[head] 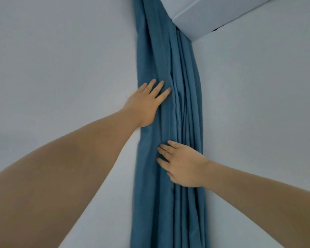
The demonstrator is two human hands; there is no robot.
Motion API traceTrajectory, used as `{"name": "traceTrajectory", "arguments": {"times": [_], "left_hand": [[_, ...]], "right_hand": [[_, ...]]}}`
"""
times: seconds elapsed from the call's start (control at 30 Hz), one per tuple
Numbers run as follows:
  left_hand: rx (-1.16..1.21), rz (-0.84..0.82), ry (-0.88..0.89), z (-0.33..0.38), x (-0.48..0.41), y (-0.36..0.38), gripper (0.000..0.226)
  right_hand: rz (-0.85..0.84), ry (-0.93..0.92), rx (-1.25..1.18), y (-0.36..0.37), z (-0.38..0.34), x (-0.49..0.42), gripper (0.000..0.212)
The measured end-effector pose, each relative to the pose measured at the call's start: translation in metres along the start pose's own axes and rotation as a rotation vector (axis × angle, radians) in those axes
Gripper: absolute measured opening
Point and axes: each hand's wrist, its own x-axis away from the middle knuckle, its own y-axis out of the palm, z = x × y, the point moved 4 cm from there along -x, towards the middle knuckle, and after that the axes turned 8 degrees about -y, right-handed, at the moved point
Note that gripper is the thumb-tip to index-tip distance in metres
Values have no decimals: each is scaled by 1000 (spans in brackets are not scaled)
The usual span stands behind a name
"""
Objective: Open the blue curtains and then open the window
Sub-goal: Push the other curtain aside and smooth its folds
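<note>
Item: one blue curtain (168, 51), gathered into a single pleated column running top to bottom through the centre of the frame.
I count two hands on it, both released and flat, grasping nothing. Left hand (147, 104), mid-frame, presses straight fingers on the bundle's left edge. Right hand (183, 165), lower and to the right, lays its fingers across the folds. One white wall (61, 51) behind; one white box casing (213, 17) upper right, meeting the curtain.
</note>
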Motion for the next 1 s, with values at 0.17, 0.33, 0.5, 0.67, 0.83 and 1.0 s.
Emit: {"name": "traceTrajectory", "arguments": {"times": [0.17,0.33,0.5,0.67,0.83,1.0], "left_hand": [[37,-71,52,24,39,20,82],[-136,-163,103,51,68,46,66],[-124,-197,72,58,73,43,65],[28,-329,147,90,129,57,73],[1,-382,133,114,171,75,73],[-106,-390,98,125,171,85,72]], "right_hand": [[-95,-80,-28,22,-37,16,55],[-235,15,-51,48,-36,27,54],[-236,62,-115,51,-48,32,54],[-248,-75,-171,56,-101,49,55],[-340,-90,-102,70,-116,58,56],[-403,-47,-110,86,-114,56,57]]}}
